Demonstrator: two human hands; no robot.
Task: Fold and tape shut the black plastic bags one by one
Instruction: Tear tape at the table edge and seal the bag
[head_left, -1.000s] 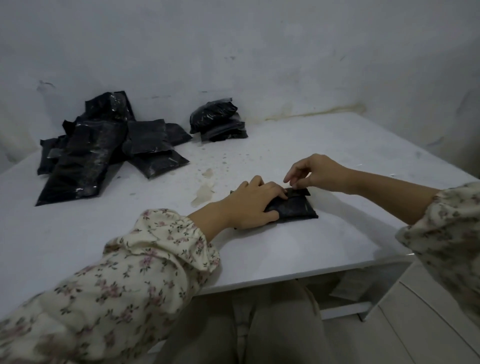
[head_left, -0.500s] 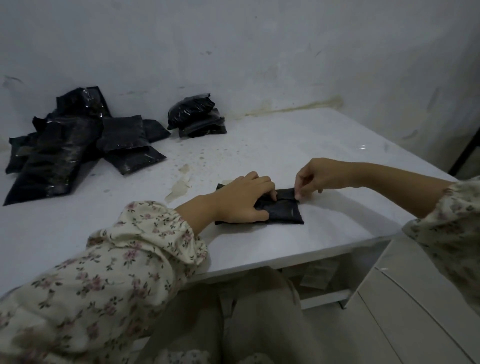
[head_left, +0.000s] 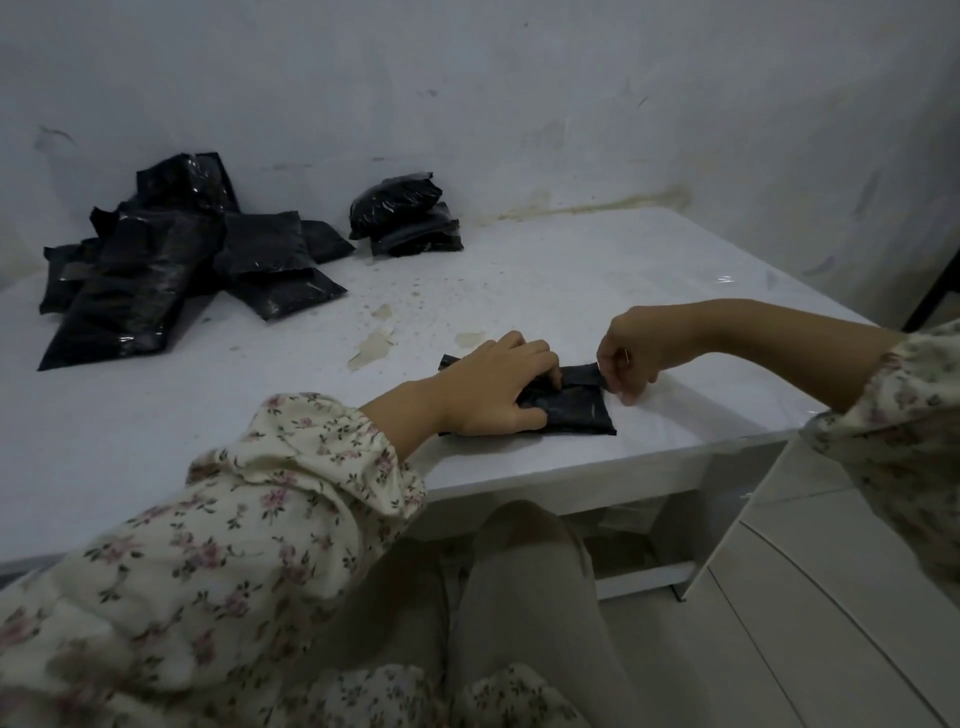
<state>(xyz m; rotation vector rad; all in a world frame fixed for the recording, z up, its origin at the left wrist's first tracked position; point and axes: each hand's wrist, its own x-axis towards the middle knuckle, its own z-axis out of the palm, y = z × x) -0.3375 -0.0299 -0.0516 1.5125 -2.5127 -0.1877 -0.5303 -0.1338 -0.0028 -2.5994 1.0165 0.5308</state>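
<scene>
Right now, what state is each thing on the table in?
folded bag, lying flat under both hands
left hand, pressing down on the fold
right hand, pinching the bag's right edge
large pile of bags, heaped loosely, untouched
small stack of bags, stacked, untouched

**Views:** one, wide-angle, worn on the person's head.
**Position:** above the near edge of the white glossy tabletop (head_left: 571, 291).
**Facing:** forward and down, toward the scuffed whitish wall (head_left: 519, 104).
**Range:** close. The cream floral sleeve (head_left: 234, 545) fills the lower left. The left hand (head_left: 493, 387) and right hand (head_left: 631, 353) are mid-frame at the small folded black plastic bag (head_left: 576, 410).
</scene>
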